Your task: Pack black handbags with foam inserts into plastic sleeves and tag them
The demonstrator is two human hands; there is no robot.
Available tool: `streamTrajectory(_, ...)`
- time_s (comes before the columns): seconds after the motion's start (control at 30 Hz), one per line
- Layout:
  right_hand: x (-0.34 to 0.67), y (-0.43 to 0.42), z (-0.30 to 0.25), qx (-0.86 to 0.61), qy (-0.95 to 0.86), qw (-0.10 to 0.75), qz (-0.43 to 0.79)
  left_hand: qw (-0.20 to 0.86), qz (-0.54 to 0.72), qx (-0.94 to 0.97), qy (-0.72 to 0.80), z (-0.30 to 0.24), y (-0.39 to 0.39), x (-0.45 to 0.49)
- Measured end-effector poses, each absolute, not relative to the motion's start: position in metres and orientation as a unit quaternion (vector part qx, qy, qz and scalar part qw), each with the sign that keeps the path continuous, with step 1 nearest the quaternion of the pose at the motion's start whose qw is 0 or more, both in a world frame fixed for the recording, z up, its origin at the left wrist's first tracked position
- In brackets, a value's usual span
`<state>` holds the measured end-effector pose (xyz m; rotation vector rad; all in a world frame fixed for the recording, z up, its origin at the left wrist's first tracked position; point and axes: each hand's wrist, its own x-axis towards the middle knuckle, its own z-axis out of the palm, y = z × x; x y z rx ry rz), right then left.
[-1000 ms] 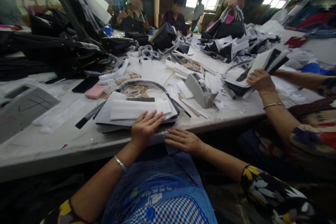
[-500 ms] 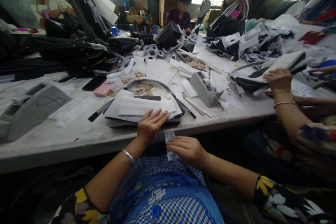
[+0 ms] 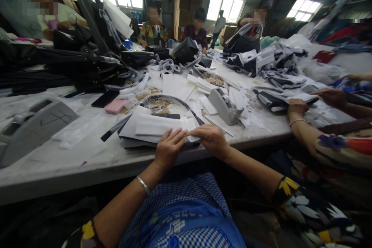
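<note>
Head view: white characters on the blue apron (image 3: 177, 223) are too blurred to read. Left hand (image 3: 169, 148) lies flat, fingers loosely spread, on a soft white foam sheet (image 3: 155, 125) stacked over one dark flat panel (image 3: 139, 144) at the near edge of the table (image 3: 87, 159). Right hand (image 3: 212, 139) touches the sheet's corner with bent fingers; whether it pinches is unclear. One grey tape dispenser (image 3: 225, 106) and one pink phone (image 3: 115, 105) sit beyond.

Matt white foam sheet (image 3: 158, 124); grey plastic tape dispenser (image 3: 225, 105); scuffed pale tabletop (image 3: 72, 159); pink glossy phone (image 3: 115, 105).
</note>
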<state>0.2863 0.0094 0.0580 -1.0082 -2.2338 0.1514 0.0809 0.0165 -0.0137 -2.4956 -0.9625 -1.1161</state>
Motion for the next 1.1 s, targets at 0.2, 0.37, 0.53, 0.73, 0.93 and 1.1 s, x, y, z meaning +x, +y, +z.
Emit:
streamTrajectory(0.2,0.280,0.054,0.052,-0.461,-0.832,0.294,0.097,0.107,-0.411,-0.836,-0.347,-0.012,0.014,0.083)
streamTrajectory(0.37,0.273,0.071,0.050,-0.481,-0.828,0.249,0.146,0.077,-0.428,-0.836,-0.336,-0.009,0.014,0.082)
streamTrajectory(0.53,0.269,0.084,0.055,-0.514,-0.805,0.209,0.208,0.055,-0.436,-0.830,-0.344,-0.007,0.015,0.082)
streamTrajectory(0.73,0.271,0.102,0.049,-0.530,-0.783,0.200,0.258,0.067,-0.416,-0.830,-0.366,-0.005,0.015,0.081)
streamTrajectory(0.93,0.269,0.108,0.045,-0.532,-0.770,0.221,0.275,0.105,-0.355,-0.858,-0.356,-0.003,0.015,0.080)
streamTrajectory(1.1,0.269,0.105,0.043,-0.543,-0.763,0.262,0.233,0.114,-0.326,-0.865,-0.365,-0.001,0.018,0.080)
